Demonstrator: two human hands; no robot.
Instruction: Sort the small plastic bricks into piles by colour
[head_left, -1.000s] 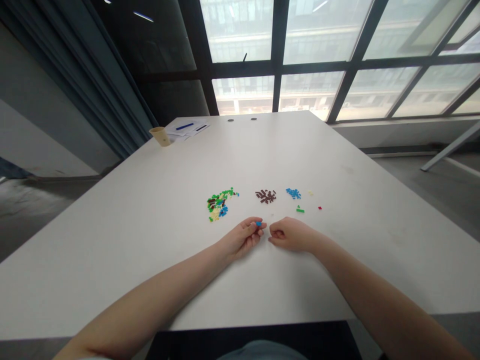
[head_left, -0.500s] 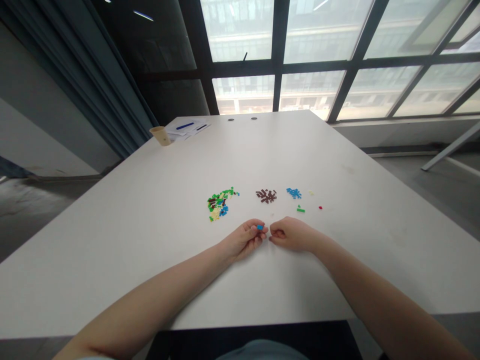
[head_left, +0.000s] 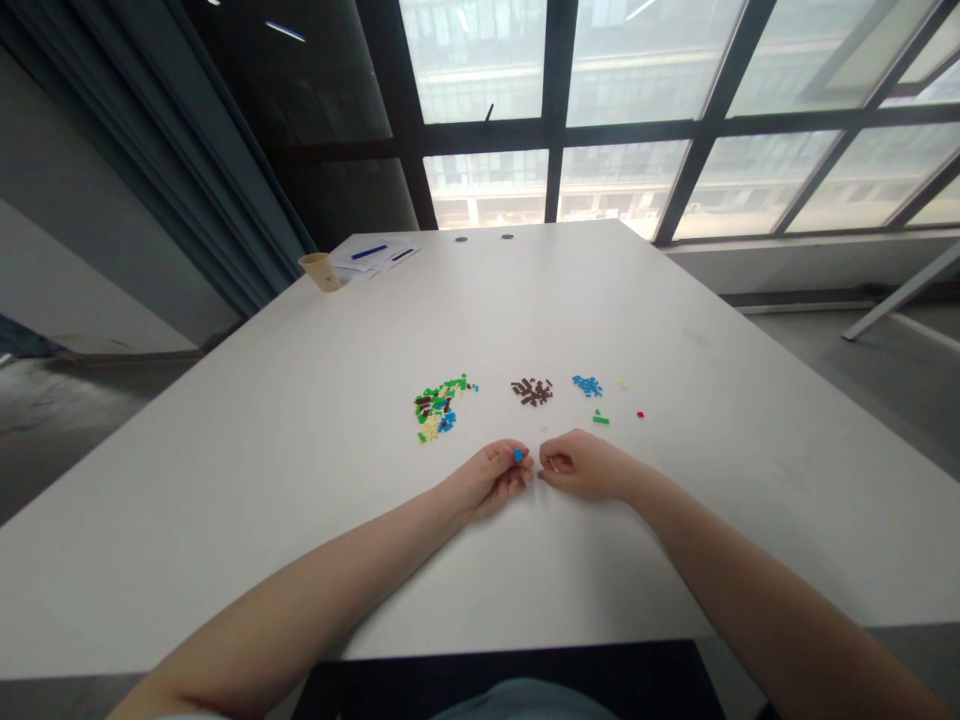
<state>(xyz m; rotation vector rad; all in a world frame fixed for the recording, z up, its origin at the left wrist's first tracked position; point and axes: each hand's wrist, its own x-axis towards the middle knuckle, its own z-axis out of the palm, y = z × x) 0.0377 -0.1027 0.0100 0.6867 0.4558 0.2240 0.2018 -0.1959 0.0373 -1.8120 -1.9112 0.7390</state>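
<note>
My left hand (head_left: 491,478) rests on the white table (head_left: 300,470) and pinches a tiny blue brick (head_left: 517,455) between thumb and fingertips. My right hand (head_left: 581,466) lies just to its right, fingers curled in a pinch almost touching the left fingertips; what it holds, if anything, is too small to make out. Beyond the hands lie a mixed pile of green, blue, yellow and brown bricks (head_left: 439,405), a brown pile (head_left: 532,391), a small blue pile (head_left: 587,385), a green piece (head_left: 600,419) and a red piece (head_left: 640,414).
A paper cup (head_left: 321,271) and papers with a blue pen (head_left: 375,255) sit at the table's far left corner. Large windows stand behind the table. The near table edge runs just below my forearms.
Both hands have stayed nearly still, shifting slightly upward in view; the fingertips of the two hands have drawn a little closer together.
</note>
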